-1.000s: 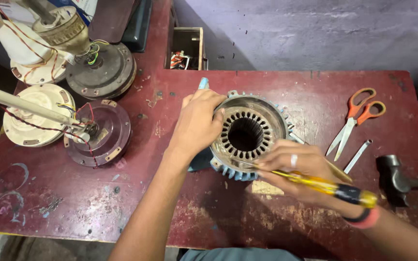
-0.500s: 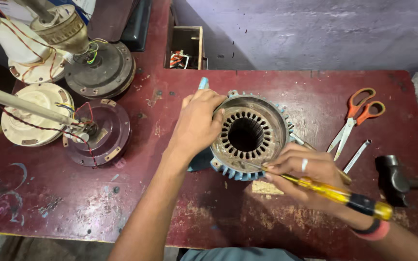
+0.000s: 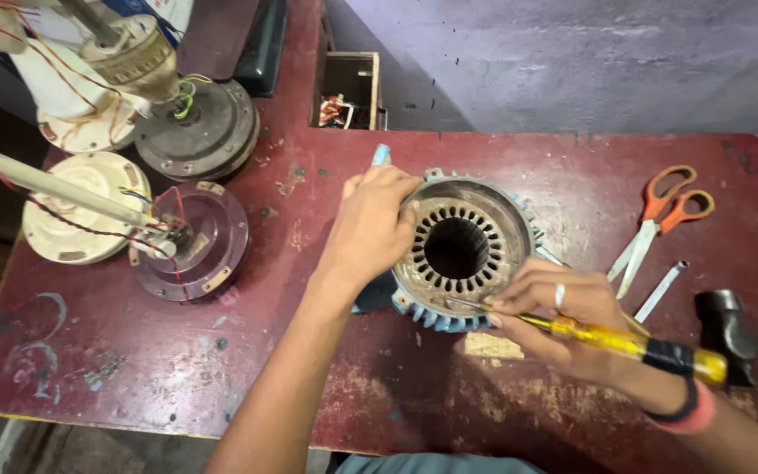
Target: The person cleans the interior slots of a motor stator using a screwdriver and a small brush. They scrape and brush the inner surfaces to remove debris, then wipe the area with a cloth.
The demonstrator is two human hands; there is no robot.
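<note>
A round metal motor core (image 3: 460, 250) with a ring of slots around an open bore sits near the middle of the worn red table (image 3: 221, 377), its bore pointing straight up at the camera; the left hand (image 3: 370, 224) lies curled over the core's rim at about nine to ten o'clock, pressing on it rather than gripping anything loose; the right hand (image 3: 554, 312) is clenched around a yellow-handled screwdriver (image 3: 611, 338), whose long axis runs from the handle at four o'clock up toward ten o'clock, so the thin tip meets the slotted face at roughly five o'clock on the ring; the right hand is thus just beside the core's near edge; orange-handled scissors (image 3: 655, 228) lie at two o'clock, a hammer (image 3: 730, 329) at three, old fan motors (image 3: 182, 237) well apart at nine.
</note>
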